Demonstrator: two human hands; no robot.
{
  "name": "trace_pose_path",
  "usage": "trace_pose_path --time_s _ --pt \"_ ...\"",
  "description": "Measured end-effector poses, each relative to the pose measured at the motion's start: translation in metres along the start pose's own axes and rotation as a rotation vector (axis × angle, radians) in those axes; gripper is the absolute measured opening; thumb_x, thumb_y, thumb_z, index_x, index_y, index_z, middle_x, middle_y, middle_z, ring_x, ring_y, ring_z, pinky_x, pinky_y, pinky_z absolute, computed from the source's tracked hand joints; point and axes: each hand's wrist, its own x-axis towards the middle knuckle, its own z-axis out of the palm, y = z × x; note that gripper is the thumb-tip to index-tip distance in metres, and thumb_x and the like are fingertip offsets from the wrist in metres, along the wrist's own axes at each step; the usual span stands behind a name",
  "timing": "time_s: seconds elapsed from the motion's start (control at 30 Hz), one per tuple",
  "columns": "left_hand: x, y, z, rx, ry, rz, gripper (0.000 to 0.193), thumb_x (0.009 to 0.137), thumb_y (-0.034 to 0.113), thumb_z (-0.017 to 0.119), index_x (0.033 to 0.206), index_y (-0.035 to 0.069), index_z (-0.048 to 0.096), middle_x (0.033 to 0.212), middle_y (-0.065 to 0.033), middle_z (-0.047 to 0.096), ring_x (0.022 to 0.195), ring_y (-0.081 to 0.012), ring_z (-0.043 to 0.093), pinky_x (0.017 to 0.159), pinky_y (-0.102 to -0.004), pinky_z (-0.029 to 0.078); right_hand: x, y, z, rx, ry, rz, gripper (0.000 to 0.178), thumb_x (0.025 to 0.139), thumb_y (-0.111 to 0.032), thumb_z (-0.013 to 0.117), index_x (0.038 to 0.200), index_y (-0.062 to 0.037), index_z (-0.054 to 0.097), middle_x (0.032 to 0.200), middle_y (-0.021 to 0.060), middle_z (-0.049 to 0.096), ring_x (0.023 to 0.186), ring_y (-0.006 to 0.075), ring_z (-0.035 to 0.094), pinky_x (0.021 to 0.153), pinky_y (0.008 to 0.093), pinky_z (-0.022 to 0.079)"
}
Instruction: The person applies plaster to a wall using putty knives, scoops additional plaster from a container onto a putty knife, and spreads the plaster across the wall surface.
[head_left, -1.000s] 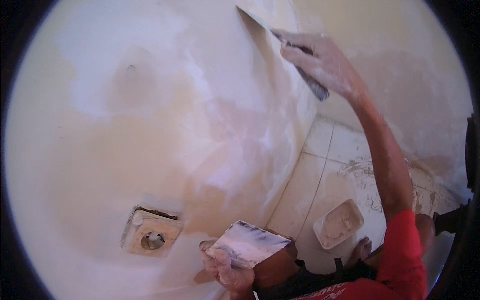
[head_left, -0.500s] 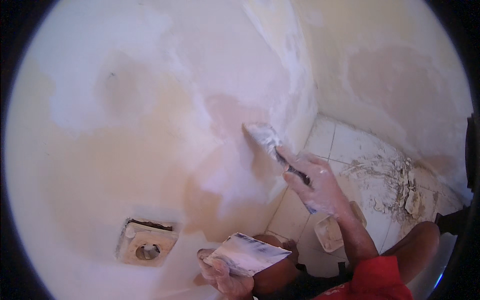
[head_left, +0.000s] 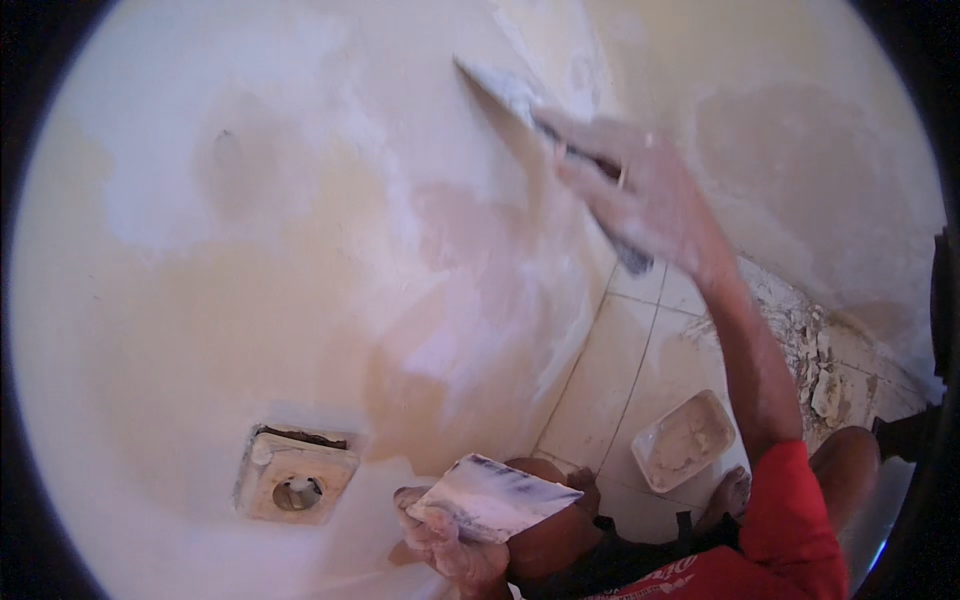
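Note:
My right hand (head_left: 655, 185), dusted with plaster, is closed round the dark handle of a putty knife (head_left: 505, 90). The knife's coated blade lies against the upper part of the patchy wall (head_left: 300, 320), near the inner corner. Low in the view, my left hand (head_left: 450, 545) grips the edge of a flat, pale rectangular plate (head_left: 500, 498) smeared with filler. That plate is tilted, its face turned upward, and is held just off the wall. A damp, darker patch (head_left: 455, 225) shows on the wall below the knife.
At the lower left an uncovered wall socket (head_left: 297, 490) sits in the wall. A white rectangular tub (head_left: 685, 440) of filler stands on the tiled floor (head_left: 600, 380). Crumbled plaster debris (head_left: 825, 385) lies along the right wall. My bent legs and feet are close to the tub.
My right hand has swept the putty knife up the wall, uncovering the damp patch and more of the tub. My left hand and the plate stay almost in place.

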Motion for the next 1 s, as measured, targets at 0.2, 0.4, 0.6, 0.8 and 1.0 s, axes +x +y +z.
trace_pose_path --time_s 0.2,0.4,0.6,0.8,1.0 --pt "-0.001 0.001 0.012 0.179 -0.050 -0.027 0.031 0.090 0.029 0.057 0.106 0.006 0.044 0.095 -0.0072 0.052 0.088 -0.0182 0.054 0.078 -0.0338 0.048 -0.094 -0.019 0.043 0.075 -0.220 0.135 0.048 0.086 -0.022 0.056 0.133 -0.0142 0.051 0.097 0.0212 0.059 0.082 0.0363 0.060 0.073 0.0455 0.049" --pt "-0.008 -0.005 -0.058 0.210 0.071 -0.267 0.050 0.090 0.028 0.063 0.133 0.011 0.045 0.131 -0.0078 0.053 0.123 -0.0249 0.047 0.105 -0.0407 0.038 -0.078 -0.001 0.020 0.234 -0.131 0.282 0.046 0.090 -0.028 0.055 0.132 -0.0102 0.054 0.071 0.0132 0.055 0.067 0.0150 0.054 0.065 0.0310 0.045" --pt "-0.001 -0.006 -0.002 0.127 0.214 0.084 0.028 0.093 0.025 0.054 0.110 0.004 0.048 0.105 -0.0103 0.055 0.095 -0.0210 0.056 0.082 -0.0355 0.049 0.020 0.054 -0.004 0.226 0.044 0.256 0.051 0.088 -0.037 0.054 0.130 -0.0081 0.056 0.070 0.0090 0.057 0.064 0.0119 0.051 0.067 0.0282 0.045" --pt "0.002 -0.003 -0.014 0.155 0.020 0.005 0.042 0.095 0.029 0.053 0.125 0.002 0.045 0.114 -0.0143 0.056 0.099 -0.0239 0.057 0.082 -0.0377 0.052 0.000 0.046 0.026 0.169 -0.004 0.070 0.049 0.086 -0.031 0.056 0.127 -0.0044 0.056 0.091 0.0154 0.064 0.077 0.0221 0.060 0.074 0.0324 0.047" --pt "0.000 0.004 -0.027 0.016 -0.105 -0.238 0.038 0.094 0.025 0.056 0.126 0.007 0.050 0.128 -0.0118 0.056 0.113 -0.0249 0.054 0.098 -0.0411 0.044 -0.076 0.008 0.038 0.178 -0.223 0.148 0.045 0.086 -0.019 0.059 0.128 -0.0057 0.056 0.097 0.0179 0.064 0.082 0.0299 0.060 0.078 0.0355 0.048"
